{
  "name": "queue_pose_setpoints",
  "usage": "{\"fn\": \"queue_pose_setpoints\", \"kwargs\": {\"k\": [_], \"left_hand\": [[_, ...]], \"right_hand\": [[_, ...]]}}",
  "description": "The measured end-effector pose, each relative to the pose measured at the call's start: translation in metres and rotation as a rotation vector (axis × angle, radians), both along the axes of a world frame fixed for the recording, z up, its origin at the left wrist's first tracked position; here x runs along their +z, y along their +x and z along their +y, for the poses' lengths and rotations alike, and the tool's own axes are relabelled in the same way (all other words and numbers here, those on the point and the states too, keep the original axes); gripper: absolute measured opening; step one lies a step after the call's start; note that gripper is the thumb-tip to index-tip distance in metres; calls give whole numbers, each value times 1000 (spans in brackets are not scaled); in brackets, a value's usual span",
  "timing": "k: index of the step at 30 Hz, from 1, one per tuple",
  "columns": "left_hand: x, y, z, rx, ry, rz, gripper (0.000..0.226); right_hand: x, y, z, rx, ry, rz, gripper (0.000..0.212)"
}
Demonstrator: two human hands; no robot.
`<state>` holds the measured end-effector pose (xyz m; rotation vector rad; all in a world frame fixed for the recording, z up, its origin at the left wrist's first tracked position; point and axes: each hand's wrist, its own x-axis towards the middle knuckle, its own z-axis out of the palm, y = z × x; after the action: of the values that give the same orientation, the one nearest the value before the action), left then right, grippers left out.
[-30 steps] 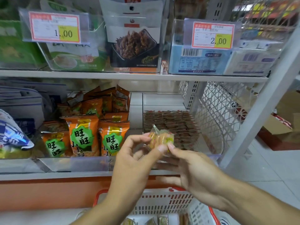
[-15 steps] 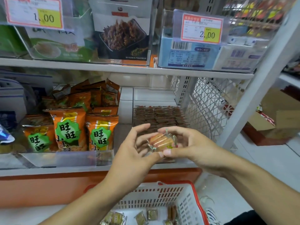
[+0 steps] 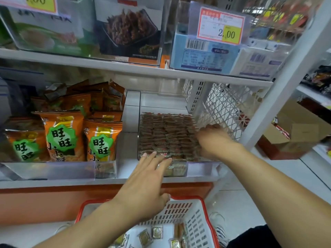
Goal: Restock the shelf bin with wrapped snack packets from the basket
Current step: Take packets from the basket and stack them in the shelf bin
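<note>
A clear shelf bin (image 3: 198, 169) on the lower shelf holds tight rows of small brown-red wrapped packets (image 3: 166, 133). My right hand (image 3: 213, 140) is blurred and reaches down onto the packets at the bin's right side; its fingers are hidden, and the packet it held does not show. My left hand (image 3: 148, 179) hovers with straight fingers over the bin's front edge and holds nothing. Below stands a white basket with a red rim (image 3: 188, 198), with several wrapped snack packets (image 3: 157, 232) on its bottom.
Orange snack bags (image 3: 62, 136) fill the bin to the left. A white mesh side panel (image 3: 223, 108) closes the shelf on the right. The upper shelf (image 3: 125, 67) hangs low over the bins. A cardboard box (image 3: 295, 133) sits on the floor at the right.
Both hands held one wrapped packet together in front of the shelf. Now they have parted: my right hand has gone forward into the bin, and my left hand is flat and without the packet.
</note>
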<state>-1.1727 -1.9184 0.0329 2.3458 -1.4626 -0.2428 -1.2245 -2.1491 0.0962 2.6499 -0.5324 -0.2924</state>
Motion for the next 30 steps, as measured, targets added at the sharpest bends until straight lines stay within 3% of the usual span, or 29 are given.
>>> {"fn": "queue_pose_setpoints", "kwargs": {"k": [8, 15, 17, 19, 21, 23, 25, 28, 30], "left_hand": [[-1, 2, 2, -29, 39, -31, 95], [3, 0, 6, -42, -26, -56, 94], [10, -2, 12, -47, -85, -120, 86], [12, -4, 20, -99, -161, -192, 63], [1, -9, 31, -126, -188, -152, 38], [-24, -17, 41, -123, -38, 16, 31], [-62, -23, 51, -134, 256, 192, 36], [-127, -29, 72, -77, 619, 422, 45], [-169, -33, 86, -30, 757, 484, 50]], "right_hand": [[-35, 19, -13, -169, -70, 257, 55], [-19, 22, -1, -192, -165, 258, 53], [7, 15, 15, -152, -207, 135, 47], [30, 2, 36, 55, -230, -163, 29], [35, -17, 71, 207, -38, -329, 10], [13, -36, 106, 283, 344, -146, 7], [-40, -51, 125, 321, 562, 268, 9], [-151, -83, 127, 195, 664, 778, 28], [-220, -114, 118, 86, 646, 877, 33]]}}
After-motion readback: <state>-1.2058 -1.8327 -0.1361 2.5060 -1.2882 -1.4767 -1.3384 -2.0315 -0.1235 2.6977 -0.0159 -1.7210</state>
